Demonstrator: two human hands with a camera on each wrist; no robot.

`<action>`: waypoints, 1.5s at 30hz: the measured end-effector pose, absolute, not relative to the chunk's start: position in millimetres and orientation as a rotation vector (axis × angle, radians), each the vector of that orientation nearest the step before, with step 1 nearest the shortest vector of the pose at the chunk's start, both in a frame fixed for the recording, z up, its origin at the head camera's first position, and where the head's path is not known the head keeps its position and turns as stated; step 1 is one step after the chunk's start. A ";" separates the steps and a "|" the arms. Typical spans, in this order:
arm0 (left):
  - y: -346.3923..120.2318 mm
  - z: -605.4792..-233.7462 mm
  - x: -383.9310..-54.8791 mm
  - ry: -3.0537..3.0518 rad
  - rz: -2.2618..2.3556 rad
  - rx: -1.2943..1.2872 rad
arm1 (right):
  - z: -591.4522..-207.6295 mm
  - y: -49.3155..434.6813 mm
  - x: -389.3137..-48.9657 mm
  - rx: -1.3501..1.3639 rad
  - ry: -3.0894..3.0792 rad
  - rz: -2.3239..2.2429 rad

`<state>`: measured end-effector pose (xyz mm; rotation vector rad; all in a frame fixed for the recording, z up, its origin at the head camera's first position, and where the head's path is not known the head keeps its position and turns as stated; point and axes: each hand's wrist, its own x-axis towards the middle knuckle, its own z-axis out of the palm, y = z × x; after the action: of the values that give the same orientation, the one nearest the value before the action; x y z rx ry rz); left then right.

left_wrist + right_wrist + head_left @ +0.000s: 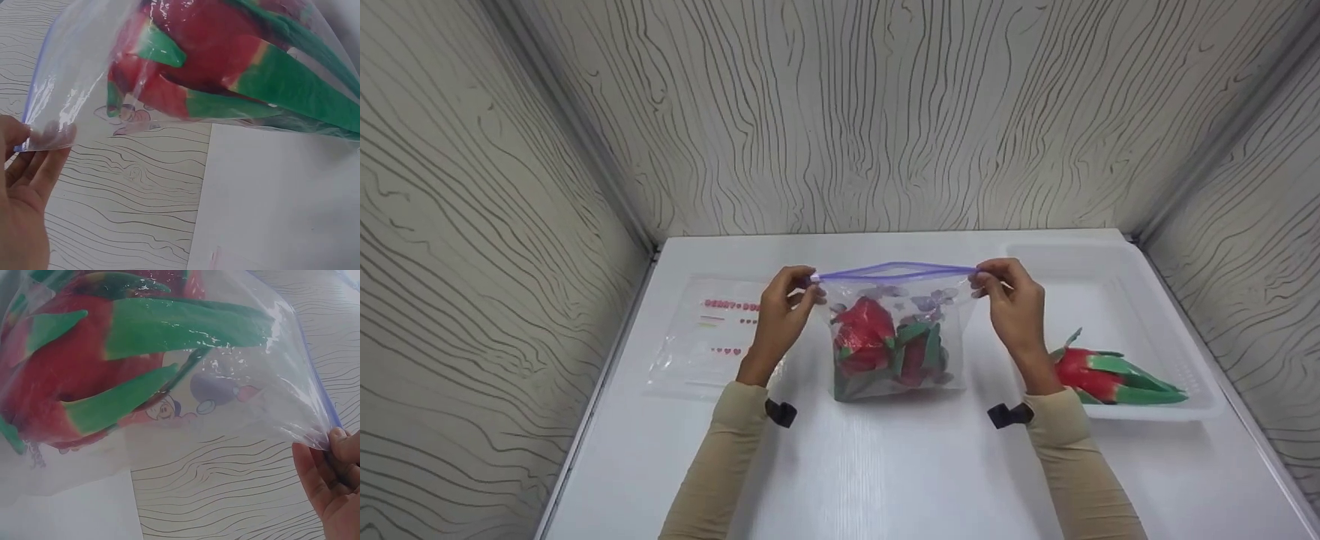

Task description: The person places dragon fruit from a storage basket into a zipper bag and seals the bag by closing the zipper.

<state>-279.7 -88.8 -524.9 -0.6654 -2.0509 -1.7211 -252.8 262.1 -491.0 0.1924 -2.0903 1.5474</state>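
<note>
A clear zip bag (821, 300) with a purple zip strip (855, 274) and printed figures hangs between both hands, mouth upward. Two red-and-green dragon fruits sit inside it, one on the left (866, 334) and one on the right (921, 352). My left hand (784, 311) pinches the top left corner, beside a small white piece on the strip. At the opposite top corner, my right hand (1016, 311) grips the film between thumb and fingers. A narrow gap shows between the two purple edges in the head view. The left wrist view shows the fruit's green leaf (298, 81) against the film.
On the left lies a flat clear bag (675, 360) with red lettering and hearts, partly behind the left forearm. A white tray (1155, 300) on the right holds another dragon fruit (1099, 375). Wood-grain panels (840, 112) enclose the white table (870, 465).
</note>
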 end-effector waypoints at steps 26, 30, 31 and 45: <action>-77.9 -521.3 -273.8 -2.078 -1.871 -0.531 | -483.1 265.0 -251.8 0.248 -2.137 1.493; -75.4 -520.5 -273.4 -2.069 -1.881 -0.521 | -480.8 262.5 -252.0 0.248 -2.142 1.426; -74.9 -520.9 -273.6 -2.068 -1.881 -0.517 | -479.8 262.1 -252.3 0.256 -2.140 1.408; -68.0 -521.6 -273.8 -2.093 -1.872 -0.497 | -439.4 238.8 -256.0 0.574 -2.212 1.247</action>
<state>-273.8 -68.0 -521.6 -0.4974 -2.0933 -1.8716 -256.0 238.8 -439.4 0.5741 -2.2118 1.2475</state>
